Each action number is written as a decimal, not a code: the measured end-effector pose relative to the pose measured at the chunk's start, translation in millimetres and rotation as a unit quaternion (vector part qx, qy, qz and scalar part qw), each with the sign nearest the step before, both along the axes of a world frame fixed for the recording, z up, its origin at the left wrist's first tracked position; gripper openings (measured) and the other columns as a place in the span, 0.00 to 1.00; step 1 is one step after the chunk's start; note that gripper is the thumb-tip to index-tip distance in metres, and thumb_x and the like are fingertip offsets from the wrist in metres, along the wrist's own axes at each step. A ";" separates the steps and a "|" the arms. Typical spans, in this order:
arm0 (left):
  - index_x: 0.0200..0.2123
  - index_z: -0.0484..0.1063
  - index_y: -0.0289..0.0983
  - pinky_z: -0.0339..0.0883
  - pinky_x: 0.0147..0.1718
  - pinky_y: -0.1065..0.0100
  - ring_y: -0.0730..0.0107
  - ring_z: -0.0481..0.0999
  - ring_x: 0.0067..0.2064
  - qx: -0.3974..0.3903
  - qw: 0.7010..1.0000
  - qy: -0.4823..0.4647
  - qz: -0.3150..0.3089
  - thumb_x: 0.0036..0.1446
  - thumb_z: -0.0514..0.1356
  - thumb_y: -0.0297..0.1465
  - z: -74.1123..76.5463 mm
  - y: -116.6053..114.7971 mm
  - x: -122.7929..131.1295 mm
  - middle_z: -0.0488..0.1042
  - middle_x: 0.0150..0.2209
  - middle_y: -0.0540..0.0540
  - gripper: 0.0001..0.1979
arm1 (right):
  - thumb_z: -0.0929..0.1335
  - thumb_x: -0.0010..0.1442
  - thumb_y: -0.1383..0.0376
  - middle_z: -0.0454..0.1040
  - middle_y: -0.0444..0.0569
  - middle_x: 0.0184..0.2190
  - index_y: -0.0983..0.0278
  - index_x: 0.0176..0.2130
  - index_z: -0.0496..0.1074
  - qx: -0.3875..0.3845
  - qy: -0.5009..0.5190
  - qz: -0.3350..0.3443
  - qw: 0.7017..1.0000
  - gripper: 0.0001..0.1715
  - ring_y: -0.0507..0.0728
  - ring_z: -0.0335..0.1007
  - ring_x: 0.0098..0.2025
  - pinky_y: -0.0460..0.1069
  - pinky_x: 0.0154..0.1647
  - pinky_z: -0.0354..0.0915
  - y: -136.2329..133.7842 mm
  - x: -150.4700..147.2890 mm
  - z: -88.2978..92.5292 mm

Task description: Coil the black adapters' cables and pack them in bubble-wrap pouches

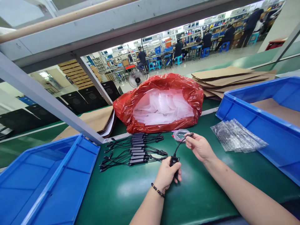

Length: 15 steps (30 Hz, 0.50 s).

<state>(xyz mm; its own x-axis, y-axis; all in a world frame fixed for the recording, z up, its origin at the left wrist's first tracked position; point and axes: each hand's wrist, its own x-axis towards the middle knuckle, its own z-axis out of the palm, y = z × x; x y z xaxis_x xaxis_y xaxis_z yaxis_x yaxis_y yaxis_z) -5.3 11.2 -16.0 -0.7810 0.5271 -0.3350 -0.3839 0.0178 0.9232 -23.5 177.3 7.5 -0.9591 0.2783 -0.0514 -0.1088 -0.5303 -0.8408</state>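
My left hand (170,172) is wrapped round the dark body of a black cable adapter (173,160), held above the green tabletop. From its top a short cable rises to the right, and my right hand (198,145) pinches the connector at that cable's end. Part of the adapter's body is hidden by my left fingers. Left of my hands lies a row of several similar black cable adapters (138,150), side by side with their cables spread both ways. A clear round plastic piece with some red (180,135) lies just behind my right fingertips.
A red plastic bag (122,109) full of translucent white sleeves (161,106) stands at the back. Blue bins (77,162) flank the green table (122,200) on both sides. Silvery clear bags (236,136) lie by the right bin; cardboard sheets (222,73) are stacked behind.
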 end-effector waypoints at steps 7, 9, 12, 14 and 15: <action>0.32 0.61 0.35 0.54 0.10 0.80 0.66 0.77 0.30 0.075 0.991 0.003 0.115 0.45 0.62 0.41 4.7 -0.8 -3.7 0.75 0.32 0.42 0.18 | 0.74 0.40 0.58 0.63 0.39 0.14 0.64 0.23 0.65 0.024 -0.027 0.009 0.999 0.17 0.46 0.54 0.16 0.43 0.16 0.50 -10.6 0.4 -6.3; 0.34 0.61 0.36 0.56 0.12 0.80 0.60 0.75 0.43 0.140 0.969 -0.002 0.204 0.45 0.63 0.40 9.4 -4.9 -8.9 0.74 0.41 0.39 0.18 | 0.74 0.40 0.59 0.65 0.40 0.14 0.65 0.23 0.64 0.076 -0.067 0.102 0.990 0.17 0.47 0.57 0.16 0.44 0.17 0.53 -24.2 5.9 -12.0; 0.32 0.61 0.36 0.56 0.12 0.79 0.63 0.75 0.40 0.193 0.951 -0.009 0.241 0.45 0.63 0.39 13.4 -10.6 -14.5 0.75 0.38 0.42 0.17 | 0.73 0.40 0.61 0.66 0.39 0.14 0.64 0.22 0.62 0.128 -0.097 0.233 0.959 0.17 0.47 0.59 0.16 0.44 0.17 0.55 -41.2 15.0 -19.3; 0.30 0.62 0.36 0.55 0.12 0.79 0.71 0.74 0.27 0.174 0.956 0.008 0.235 0.46 0.63 0.39 12.1 -11.1 -14.5 0.74 0.29 0.47 0.16 | 0.74 0.40 0.63 0.68 0.40 0.18 0.65 0.24 0.63 0.144 -0.075 0.287 0.944 0.17 0.48 0.62 0.19 0.43 0.20 0.58 -45.0 19.2 -20.9; 0.29 0.62 0.35 0.55 0.11 0.79 0.76 0.71 0.21 0.155 0.961 0.019 0.230 0.47 0.62 0.39 10.3 -9.8 -13.1 0.72 0.25 0.50 0.15 | 0.74 0.39 0.63 0.70 0.41 0.21 0.65 0.26 0.65 0.145 -0.057 0.296 0.943 0.17 0.48 0.64 0.23 0.43 0.22 0.60 -44.8 20.5 -20.7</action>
